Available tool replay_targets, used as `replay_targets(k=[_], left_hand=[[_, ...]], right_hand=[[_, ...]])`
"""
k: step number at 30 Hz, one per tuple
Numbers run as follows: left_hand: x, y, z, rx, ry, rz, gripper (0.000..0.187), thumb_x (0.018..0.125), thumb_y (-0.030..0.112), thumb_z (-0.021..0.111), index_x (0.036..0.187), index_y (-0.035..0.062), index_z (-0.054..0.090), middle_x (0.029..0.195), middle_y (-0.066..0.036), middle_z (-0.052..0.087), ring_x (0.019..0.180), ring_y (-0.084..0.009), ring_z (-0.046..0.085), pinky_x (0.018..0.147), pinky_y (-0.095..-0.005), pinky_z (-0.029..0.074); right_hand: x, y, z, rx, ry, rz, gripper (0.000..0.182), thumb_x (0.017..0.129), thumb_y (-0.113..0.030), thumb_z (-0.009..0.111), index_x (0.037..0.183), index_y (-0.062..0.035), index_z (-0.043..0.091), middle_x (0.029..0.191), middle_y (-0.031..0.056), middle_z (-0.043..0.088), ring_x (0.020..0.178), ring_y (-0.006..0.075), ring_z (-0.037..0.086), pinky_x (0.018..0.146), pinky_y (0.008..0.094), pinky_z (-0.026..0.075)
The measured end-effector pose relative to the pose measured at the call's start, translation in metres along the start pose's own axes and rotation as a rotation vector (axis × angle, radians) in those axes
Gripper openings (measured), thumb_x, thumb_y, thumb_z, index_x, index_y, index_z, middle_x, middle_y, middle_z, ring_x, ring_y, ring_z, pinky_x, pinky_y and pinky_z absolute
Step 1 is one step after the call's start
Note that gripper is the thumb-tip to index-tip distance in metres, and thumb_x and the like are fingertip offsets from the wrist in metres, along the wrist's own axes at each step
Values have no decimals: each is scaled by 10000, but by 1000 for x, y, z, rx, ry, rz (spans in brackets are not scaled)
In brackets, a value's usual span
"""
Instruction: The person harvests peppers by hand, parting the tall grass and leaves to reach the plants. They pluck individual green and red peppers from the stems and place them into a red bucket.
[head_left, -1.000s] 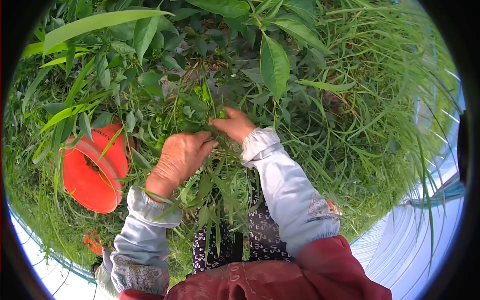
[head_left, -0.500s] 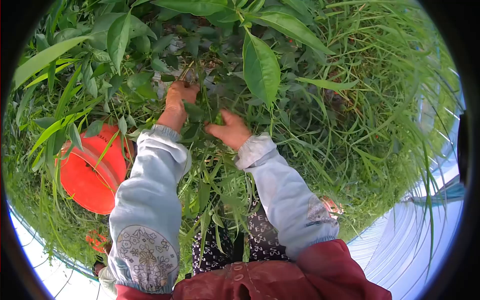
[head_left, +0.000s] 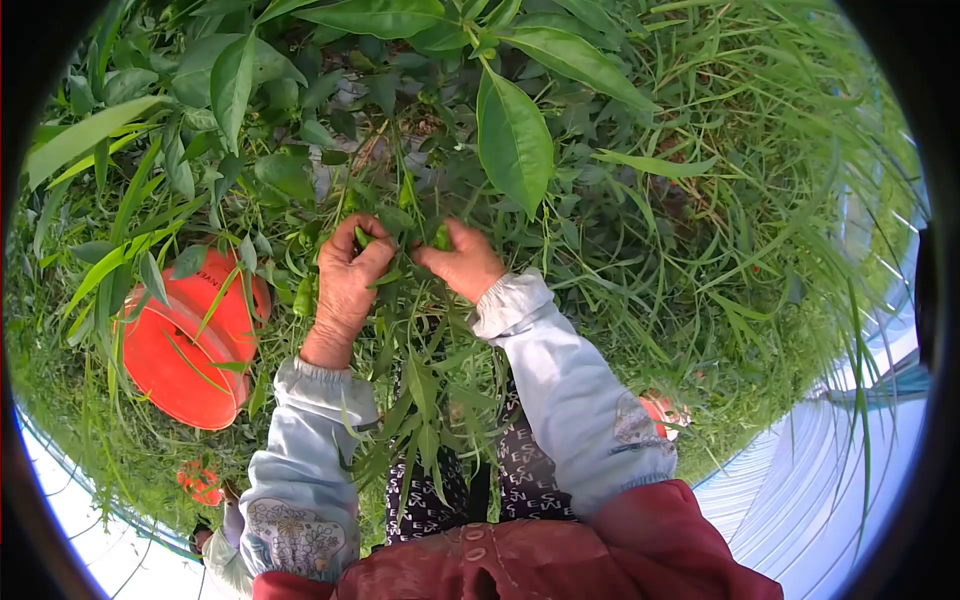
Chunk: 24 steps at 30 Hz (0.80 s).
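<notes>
My left hand [head_left: 345, 275] is closed, thumb and fingers pinching a green pepper [head_left: 362, 238] among the stems. Close beside it, my right hand [head_left: 464, 263] is also closed, with another green pepper [head_left: 441, 237] showing between thumb and fingers. A few more green peppers hang nearby, one pepper [head_left: 303, 297] just left of my left wrist and a slimmer pepper [head_left: 406, 190] above both hands. Leafy stems surround the hands, and a large leaf [head_left: 515, 140] hangs above my right hand.
A red bucket [head_left: 170, 385] stands in the grass to the left, partly crossed by blades. Farther down on that side is a small orange-red object [head_left: 200, 483]. Tall grass [head_left: 730, 250] fills the right. White sheeting [head_left: 800, 490] lies at the lower right.
My left hand has drawn back toward me out of the foliage, and a green pepper now shows in its fingers. My right hand has stayed nearly in place.
</notes>
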<state>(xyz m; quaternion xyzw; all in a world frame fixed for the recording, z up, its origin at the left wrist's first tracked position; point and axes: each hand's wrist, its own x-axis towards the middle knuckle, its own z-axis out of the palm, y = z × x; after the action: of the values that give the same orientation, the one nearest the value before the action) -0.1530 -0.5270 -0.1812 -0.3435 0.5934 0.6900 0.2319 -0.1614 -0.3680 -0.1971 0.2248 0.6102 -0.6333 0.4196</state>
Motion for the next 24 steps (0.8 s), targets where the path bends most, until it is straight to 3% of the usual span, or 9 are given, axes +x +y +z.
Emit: replay_targets(k=[3,5,8,11,14,17,19,22,24], left_hand=[[13,8,2,51,145,-142,61,788,102,594,779,48,567,608,27,510,517,-44,436,476,-205,373],[38,4,5,137,139,-40,130,798,139,605,827,13,596,642,5,548,569,-66,485,537,-230,416],[54,6,8,296,-204,-78,277,800,178,600,979,-33,589,757,-40,598,659,-108,541,595,-252,446],[53,11,6,193,-271,-286,340,786,241,618,1036,14,577,723,7,549,581,-57,465,479,-215,351],[54,18,3,211,-264,-432,345,773,231,612,1057,40,575,695,19,526,533,-59,435,453,-209,323],[55,10,3,220,-321,-301,343,777,216,596,1087,71,572,698,23,530,521,-53,433,446,-207,322],[54,10,0,186,-344,-340,346,775,212,596,1091,75,572,699,22,533,521,-56,436,449,-206,327],[56,15,3,65,-329,-408,365,779,198,589,1123,81,559,737,9,561,551,-65,464,458,-201,337],[60,9,4,-26,-296,-443,382,786,187,581,1151,81,546,774,-3,585,581,-71,489,466,-197,343]], right_hand=[[0,-4,1,-177,2,67,358,720,-118,666,1046,-14,562,866,45,632,753,102,549,708,257,453],[3,1,1,-241,-12,76,352,720,-123,669,1040,-19,567,869,47,632,755,101,548,714,257,452],[7,12,4,-266,-21,22,348,719,-163,678,1024,-31,575,851,60,636,749,126,567,716,277,460],[6,17,2,-195,-18,-27,359,716,-204,688,1015,-36,580,835,73,641,752,153,589,719,295,468],[7,19,2,-143,-29,-25,369,718,-206,691,1022,-31,577,849,75,640,774,154,590,729,292,466],[7,20,-3,-181,-11,-53,380,736,-223,684,1037,-24,566,864,68,638,787,150,590,729,283,466],[6,16,-6,-237,-1,-59,388,752,-243,680,1046,-21,560,872,61,637,791,144,589,726,275,466],[5,-3,-20,-61,-109,140,390,785,-218,649,1110,-34,535,963,29,629,834,124,593,702,270,479],[10,5,-39,417,-152,333,448,803,-291,632,1152,-36,516,1027,43,610,869,147,603,650,303,496]])
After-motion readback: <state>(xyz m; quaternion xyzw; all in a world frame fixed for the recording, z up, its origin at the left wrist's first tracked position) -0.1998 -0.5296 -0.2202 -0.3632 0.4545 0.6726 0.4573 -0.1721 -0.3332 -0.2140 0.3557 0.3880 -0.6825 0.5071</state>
